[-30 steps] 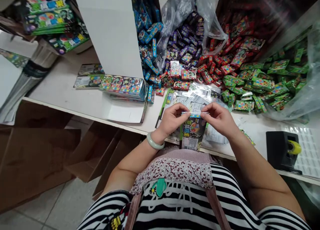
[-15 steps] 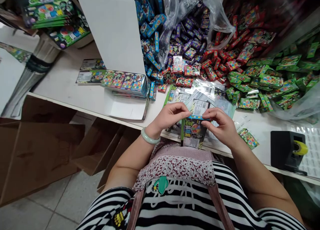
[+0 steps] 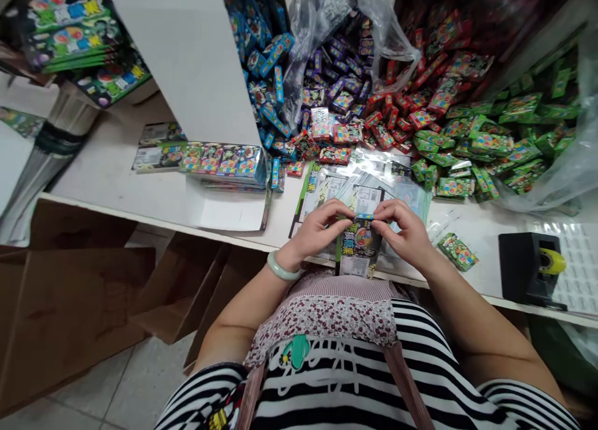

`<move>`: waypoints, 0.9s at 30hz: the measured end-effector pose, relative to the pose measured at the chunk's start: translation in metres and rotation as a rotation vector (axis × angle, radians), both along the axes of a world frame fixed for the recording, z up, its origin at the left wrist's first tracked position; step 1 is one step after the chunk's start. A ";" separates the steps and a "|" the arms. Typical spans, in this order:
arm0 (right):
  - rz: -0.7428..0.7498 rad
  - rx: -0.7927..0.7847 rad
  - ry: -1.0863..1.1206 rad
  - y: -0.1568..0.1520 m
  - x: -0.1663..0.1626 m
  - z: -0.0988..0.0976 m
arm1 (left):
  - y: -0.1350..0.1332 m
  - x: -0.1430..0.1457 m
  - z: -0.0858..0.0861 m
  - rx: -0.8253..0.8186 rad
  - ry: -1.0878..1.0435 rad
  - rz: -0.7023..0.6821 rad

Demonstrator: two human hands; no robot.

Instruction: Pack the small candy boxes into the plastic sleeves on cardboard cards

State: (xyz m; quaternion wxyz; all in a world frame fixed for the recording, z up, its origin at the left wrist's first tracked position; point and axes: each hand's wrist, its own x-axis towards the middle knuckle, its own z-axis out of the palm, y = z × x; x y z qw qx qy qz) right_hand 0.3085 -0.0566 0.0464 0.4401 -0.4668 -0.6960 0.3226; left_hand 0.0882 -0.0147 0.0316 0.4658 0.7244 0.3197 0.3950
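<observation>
Even, soft daylight; glare streaks the plastic bag; edges around it bow outward, corners slightly blurred.

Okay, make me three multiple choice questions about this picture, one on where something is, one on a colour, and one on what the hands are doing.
1. Where is the tape dispenser?
A. on the table's right end
B. on the floor
C. inside the clear bag

2. What colour is the bracelet on the left wrist?
A. red
B. pale green
C. black

3. What are the hands doing?
A. resting flat on the table
B. both pinching the top of the packet
C. only one touches it

Answers: 1 A, it stands on the table by the label sheets. 2 B, it is pale green. 3 B, left hand and right hand meet at its top edge.
</observation>
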 end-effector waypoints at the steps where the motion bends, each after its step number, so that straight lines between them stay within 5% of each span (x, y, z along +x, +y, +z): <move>1: 0.000 -0.029 0.003 -0.001 0.005 -0.002 | 0.001 0.001 0.000 0.019 -0.002 -0.001; 4: -0.120 -0.136 0.033 -0.003 0.041 -0.016 | 0.003 0.002 -0.004 0.034 -0.032 0.068; 6: -0.384 -0.191 0.010 -0.005 0.082 -0.028 | 0.006 0.002 -0.009 0.017 -0.049 0.131; 8: -0.663 -0.270 -0.154 -0.007 0.126 -0.038 | 0.009 0.003 -0.013 -0.002 -0.058 0.155; 10: -0.767 -0.415 -0.390 -0.009 0.161 -0.046 | 0.010 0.005 -0.015 -0.010 -0.053 0.150; 13: -0.781 -0.600 -0.540 -0.008 0.183 -0.058 | 0.010 0.009 -0.013 0.009 -0.038 0.134; 20: -0.802 -0.664 -0.310 -0.013 0.176 -0.079 | 0.010 0.006 -0.013 0.015 0.002 0.155; 24: -0.786 -0.701 -0.105 -0.025 0.181 -0.069 | 0.011 0.007 -0.015 0.011 -0.004 0.145; 27: -0.723 -0.660 0.028 -0.029 0.175 -0.043 | 0.012 0.012 -0.016 0.039 -0.035 0.115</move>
